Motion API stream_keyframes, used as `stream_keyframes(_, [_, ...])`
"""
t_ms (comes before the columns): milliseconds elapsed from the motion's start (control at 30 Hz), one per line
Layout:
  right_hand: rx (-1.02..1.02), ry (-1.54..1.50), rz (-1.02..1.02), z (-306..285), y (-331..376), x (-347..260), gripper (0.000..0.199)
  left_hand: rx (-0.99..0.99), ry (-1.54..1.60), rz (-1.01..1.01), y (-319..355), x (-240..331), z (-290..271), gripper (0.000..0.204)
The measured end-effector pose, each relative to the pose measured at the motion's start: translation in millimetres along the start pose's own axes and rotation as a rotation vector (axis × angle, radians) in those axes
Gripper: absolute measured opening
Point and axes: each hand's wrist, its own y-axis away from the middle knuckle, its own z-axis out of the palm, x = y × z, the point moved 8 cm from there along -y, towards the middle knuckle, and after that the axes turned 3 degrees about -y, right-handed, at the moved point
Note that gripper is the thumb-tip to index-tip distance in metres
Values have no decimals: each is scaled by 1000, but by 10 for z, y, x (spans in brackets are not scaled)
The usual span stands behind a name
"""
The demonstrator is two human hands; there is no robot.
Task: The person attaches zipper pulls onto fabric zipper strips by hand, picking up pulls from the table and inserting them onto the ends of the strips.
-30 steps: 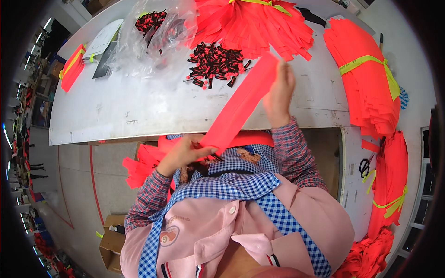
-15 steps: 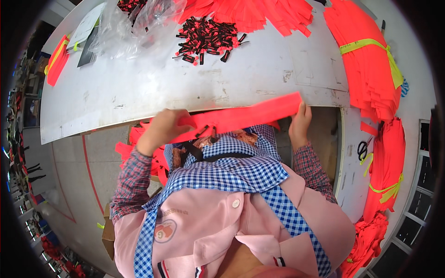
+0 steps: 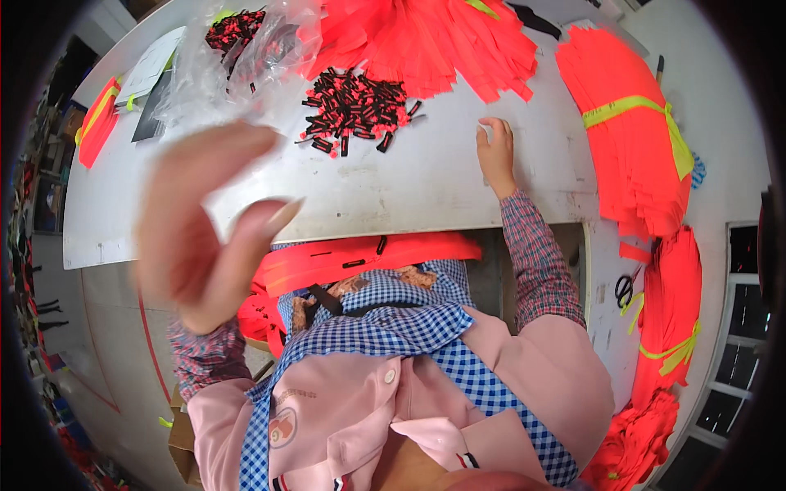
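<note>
My left hand [image 3: 201,225] is raised high over the table's near left side, large and blurred. Its thumb and fingers are apart with nothing between them. Above the tabletop on the right, my right hand [image 3: 496,154] has loosely bent fingers and holds nothing that I can see. A neon red-orange fabric strip [image 3: 426,247] lies across my lap at the table edge, touched by neither hand. Two small black pull tabs [image 3: 354,263] show on it. Between my hands, farther back, is a pile of small black and red zipper pulls [image 3: 356,119].
A clear plastic bag [image 3: 278,61] with more pulls sits at the far left. Red-orange strips [image 3: 434,49] fan across the back of the white table [image 3: 393,184]. On the right lie a bundle [image 3: 634,139] tied with yellow ribbon and black-handled scissors [image 3: 624,288].
Both hands have let go of the red-orange strip, which now rests on my lap. My left hand has risen, and my right hand has moved forward over the table.
</note>
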Motion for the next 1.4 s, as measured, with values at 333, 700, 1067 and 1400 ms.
stream_keyframes(333, [-159, 317, 25, 1112, -1387, 714, 30, 311, -12, 352, -550, 136, -498, 34])
stream_keyframes(700, [-229, 524, 5, 1236, -1568, 986, 27, 519, -36, 628, -907, 737, 7, 35])
stream_keyframes(1067, [-4, 50, -44, 498, -1261, -16, 22, -125, -20, -62, -499, -767, 1441, 43])
stream_keyframes(1400, [-22, -169, -414, -402, -374, -1802, 15, -544, 140, 96, -458, -953, 2450, 43])
